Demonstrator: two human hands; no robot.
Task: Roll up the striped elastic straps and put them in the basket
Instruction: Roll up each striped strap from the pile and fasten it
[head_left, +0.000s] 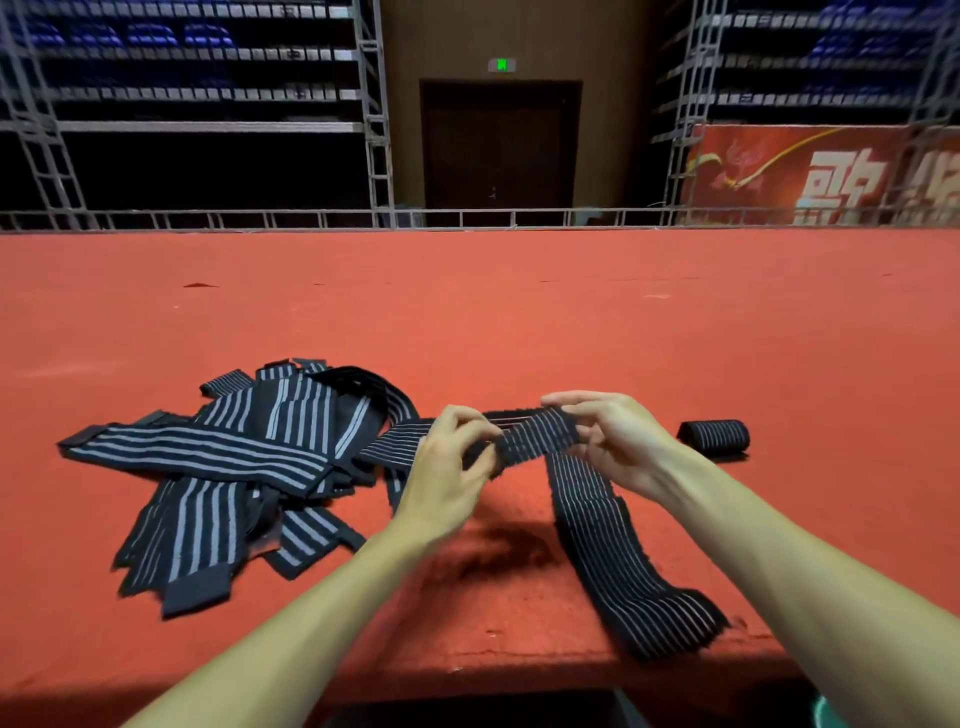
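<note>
Both hands pinch one striped strap: left hand (447, 462), right hand (613, 441), strap (535, 436) stretched between them, its tail trailing below the right wrist. Keep tension even and edges aligned, I'd judge, so the roll stays tight. No basket shows.

red carpeted surface (519, 322) | strap pile (218, 467) left | rolled strap (714, 436) right | loose strap (613, 561), maybe overhanging edge

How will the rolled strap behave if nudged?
The rolled strap lies on its curved side on the red carpet, so it would probably roll. Being soft fabric, it likely squashes under a grip. No fastening shows, so it might unwind.
</note>
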